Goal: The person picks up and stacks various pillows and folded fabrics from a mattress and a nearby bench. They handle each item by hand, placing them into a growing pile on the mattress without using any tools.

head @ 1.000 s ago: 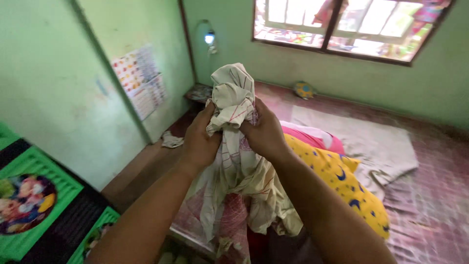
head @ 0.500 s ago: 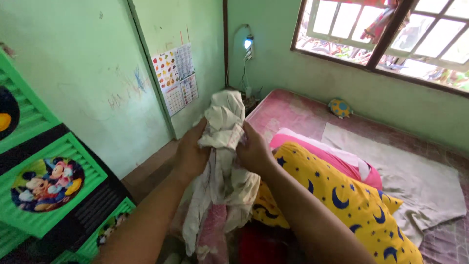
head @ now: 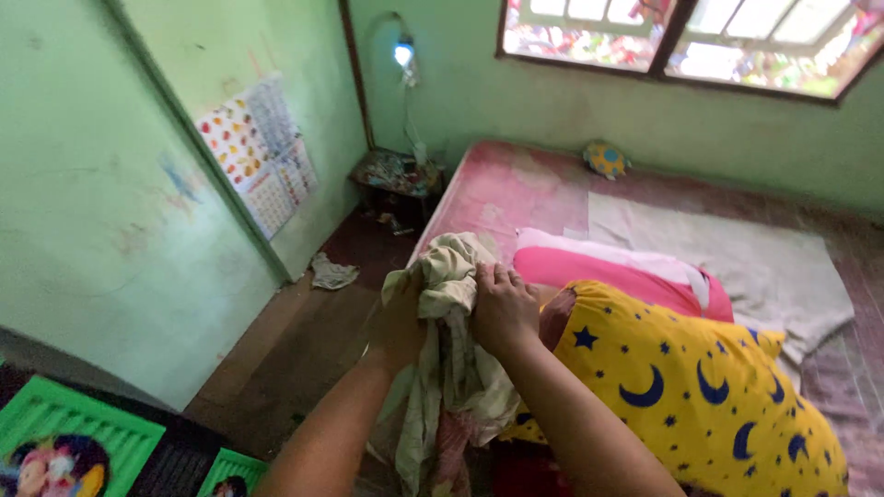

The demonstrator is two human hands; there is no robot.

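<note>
A pink bed (head: 497, 189) carries a yellow pillow (head: 700, 396), pink pillow (head: 608, 271), grey sheet (head: 737, 267) and small ball (head: 605, 158)

I see daylight entering through window (head: 691, 41) at top right; panes blown out, glare washes detail there. Small lamp (head: 402, 52) glows bluish-white on far wall. Room evenly lit, moderately bright, green cast from walls. Shadows soft, darkest under forearms at bottom edge. Motion blur smears wall poster (head: 258, 152) and left edge. Wide-angle bending tilts door frame. Cloth (head: 442, 313) in my hands slightly soft.
</note>
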